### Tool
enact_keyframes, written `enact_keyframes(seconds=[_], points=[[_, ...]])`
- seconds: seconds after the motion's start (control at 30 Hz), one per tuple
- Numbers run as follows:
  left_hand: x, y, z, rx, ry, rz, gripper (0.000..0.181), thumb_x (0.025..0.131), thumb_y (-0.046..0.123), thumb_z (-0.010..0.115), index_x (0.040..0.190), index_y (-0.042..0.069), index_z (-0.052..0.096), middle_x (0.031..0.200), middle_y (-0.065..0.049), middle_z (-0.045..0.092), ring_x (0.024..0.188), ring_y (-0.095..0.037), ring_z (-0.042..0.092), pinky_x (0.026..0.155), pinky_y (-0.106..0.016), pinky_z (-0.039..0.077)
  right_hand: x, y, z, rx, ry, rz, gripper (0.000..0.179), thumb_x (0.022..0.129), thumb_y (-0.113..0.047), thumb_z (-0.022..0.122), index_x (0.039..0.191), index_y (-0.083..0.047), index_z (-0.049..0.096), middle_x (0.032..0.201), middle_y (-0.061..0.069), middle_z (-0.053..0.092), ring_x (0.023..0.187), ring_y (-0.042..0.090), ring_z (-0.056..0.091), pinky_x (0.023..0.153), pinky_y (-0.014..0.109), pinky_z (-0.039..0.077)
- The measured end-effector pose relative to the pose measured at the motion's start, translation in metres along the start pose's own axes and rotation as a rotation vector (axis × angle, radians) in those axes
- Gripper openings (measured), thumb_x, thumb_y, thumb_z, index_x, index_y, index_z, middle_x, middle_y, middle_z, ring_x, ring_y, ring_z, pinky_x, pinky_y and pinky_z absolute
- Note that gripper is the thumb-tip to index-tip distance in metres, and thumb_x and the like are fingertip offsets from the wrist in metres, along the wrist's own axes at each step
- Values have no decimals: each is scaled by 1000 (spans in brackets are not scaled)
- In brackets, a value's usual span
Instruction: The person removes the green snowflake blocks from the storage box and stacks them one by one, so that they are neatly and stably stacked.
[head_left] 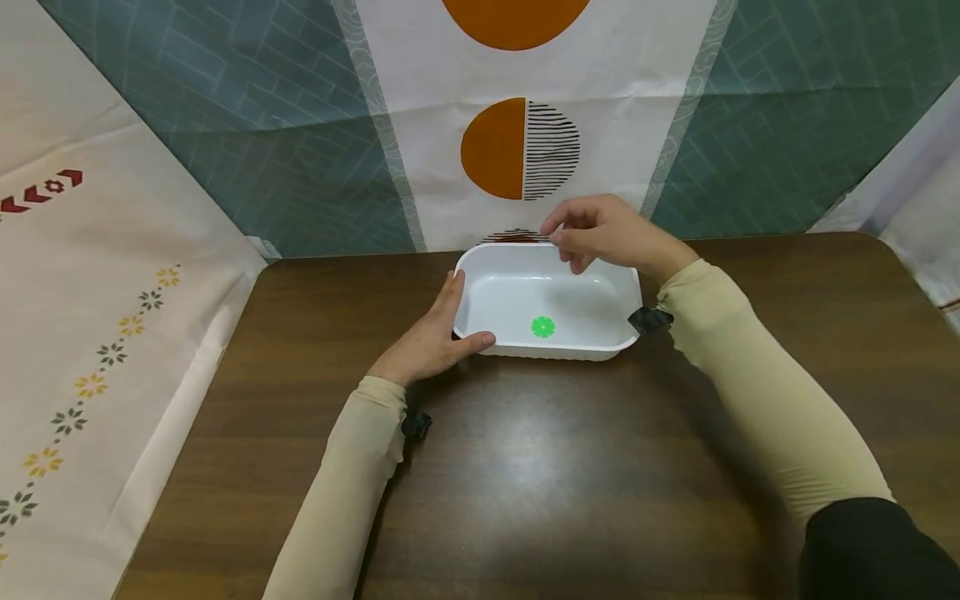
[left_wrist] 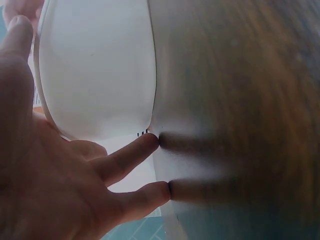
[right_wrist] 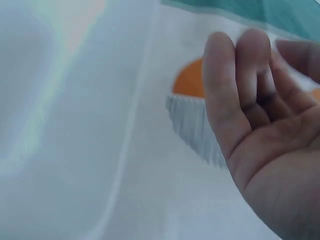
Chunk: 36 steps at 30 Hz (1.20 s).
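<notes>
A white rectangular dish [head_left: 592, 312] with rounded corners stands near the table's back edge. On its floor, toward the near side, is a bright green round piece [head_left: 543, 327] with a notched edge. My left hand [head_left: 426, 340] rests at the dish's left end, thumb over the near rim and fingers spread along the side. In the left wrist view two fingertips [left_wrist: 150, 140] of that hand meet the tabletop. Above the far right rim hovers my right hand [head_left: 615, 237], fingers loosely bent. Nothing shows between its fingers [right_wrist: 220, 85] in the right wrist view.
The dish stands on a dark brown wooden table [head_left: 525, 483]. Behind it hangs a green and white cloth [head_left: 630, 58] printed with orange circles. A pale patterned cloth [head_left: 112, 267] covers the left side. Small black devices sit at both wrists.
</notes>
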<state>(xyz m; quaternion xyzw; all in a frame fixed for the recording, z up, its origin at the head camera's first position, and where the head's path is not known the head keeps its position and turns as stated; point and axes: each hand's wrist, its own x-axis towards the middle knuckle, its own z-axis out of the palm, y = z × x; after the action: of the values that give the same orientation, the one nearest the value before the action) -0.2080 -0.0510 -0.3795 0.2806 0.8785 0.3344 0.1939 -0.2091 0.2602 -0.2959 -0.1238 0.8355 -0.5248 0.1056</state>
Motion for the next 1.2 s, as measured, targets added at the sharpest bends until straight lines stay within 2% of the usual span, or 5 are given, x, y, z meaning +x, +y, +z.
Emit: enact_keyframes(seconds=[0.3,0.6,0.73,0.93,1.2], points=[[3,1,12,-6,-9,0,108,93,63,62,162,23,-10,168,-5,-13,151,-28,14,119,-43,21,39,36,25,-131,-402,181,29,99,-21,67,119,0,68,96,14,73,87,34,67,75,41,57],[2,1,11,0,-2,-3,106,94,60,63,162,25,-11,169,-5,-12,152,-29,14,119,-45,20,47,59,22,48,-696,367,34,104,-18,53,130,3,60,101,21,73,85,30,74,77,41,59],[2,2,9,4,10,-11,104,96,55,64,162,24,-10,169,-3,-12,151,-29,16,119,-45,20,50,57,23,164,-690,351,38,104,-17,55,135,5,53,111,24,70,99,34,70,86,44,56],[1,1,9,2,7,-8,106,95,58,63,162,24,-10,169,-4,-12,151,-28,14,118,-46,21,51,56,27,243,-523,293,42,99,-4,58,139,6,51,122,23,67,114,32,63,95,46,52],[2,0,9,8,7,9,110,92,64,63,162,23,-11,168,-4,-13,152,-27,13,118,-45,22,48,53,54,-306,-554,196,54,88,-15,77,136,-17,52,82,11,59,67,21,56,66,31,48]])
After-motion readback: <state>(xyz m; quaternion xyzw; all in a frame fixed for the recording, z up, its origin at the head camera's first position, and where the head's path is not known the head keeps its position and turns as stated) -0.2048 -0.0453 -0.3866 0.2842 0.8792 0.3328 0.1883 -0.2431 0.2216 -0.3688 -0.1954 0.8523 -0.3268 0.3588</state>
